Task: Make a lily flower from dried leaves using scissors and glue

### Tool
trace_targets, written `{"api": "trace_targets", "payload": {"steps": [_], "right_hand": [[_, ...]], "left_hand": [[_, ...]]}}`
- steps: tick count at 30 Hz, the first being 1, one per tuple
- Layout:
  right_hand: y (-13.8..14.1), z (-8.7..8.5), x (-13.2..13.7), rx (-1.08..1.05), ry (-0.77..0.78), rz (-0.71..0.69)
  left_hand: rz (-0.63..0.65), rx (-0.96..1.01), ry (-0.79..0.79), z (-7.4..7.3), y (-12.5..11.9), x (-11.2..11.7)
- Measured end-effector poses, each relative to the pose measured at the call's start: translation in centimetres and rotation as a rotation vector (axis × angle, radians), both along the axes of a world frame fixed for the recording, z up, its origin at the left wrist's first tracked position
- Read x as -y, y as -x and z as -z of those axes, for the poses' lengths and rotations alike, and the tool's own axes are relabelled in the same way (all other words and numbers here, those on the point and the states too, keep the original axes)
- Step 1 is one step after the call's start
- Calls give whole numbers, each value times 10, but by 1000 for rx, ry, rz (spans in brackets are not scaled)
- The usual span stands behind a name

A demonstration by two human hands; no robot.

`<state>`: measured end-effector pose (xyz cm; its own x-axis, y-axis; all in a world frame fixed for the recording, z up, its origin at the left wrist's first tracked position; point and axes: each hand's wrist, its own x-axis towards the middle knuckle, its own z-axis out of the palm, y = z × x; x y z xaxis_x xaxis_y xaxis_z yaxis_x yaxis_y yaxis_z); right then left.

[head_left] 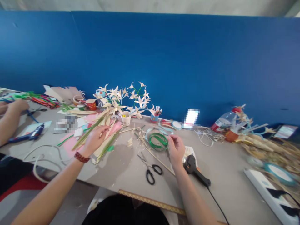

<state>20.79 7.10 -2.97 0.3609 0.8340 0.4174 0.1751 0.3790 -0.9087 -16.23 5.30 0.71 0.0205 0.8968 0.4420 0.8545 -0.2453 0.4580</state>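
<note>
My left hand (pixel 95 140), with a beaded bracelet at the wrist, rests over a pile of pale and green corn husks (pixel 103 149). Its fingers are curled around one of the husks. My right hand (pixel 176 149) is raised beside a roll of green ribbon (pixel 158 140), fingertips pressed together; what they hold is too small to make out. Between the hands lie open scissors (pixel 151 168) with black handles and a thin stick (pixel 159 159). A black glue gun (pixel 195 170) lies just right of my right wrist.
White husk flowers (pixel 139 101) stand in cups against the blue partition (pixel 150 56). A phone (pixel 191 118), a plastic bottle (pixel 223 120) and a power strip (pixel 269 193) are to the right. At far left, another person's hand (pixel 18 106) is near a blue glue gun (pixel 30 134).
</note>
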Motion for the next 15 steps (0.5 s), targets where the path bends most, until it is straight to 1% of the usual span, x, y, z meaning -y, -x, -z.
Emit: {"api": "trace_targets", "payload": {"steps": [3,5,7,9,12,15], "right_hand": [[2,-1,2,74,10,-31],[3,-1,3,119,15,-53],[2,0,3,171,4,-77],[2,1,3,212,-7,-94],[3,3,3,248,14,-130],[5,3,5,269,31,-172]], "left_hand": [[-19,8,61,-4,13,7],[-17,-4,100,-4,14,12],[6,-92,83,-2,10,16],[23,-252,58,4,3,18],[10,-476,107,16,-5,17],[-16,-574,153,28,-9,14]]}}
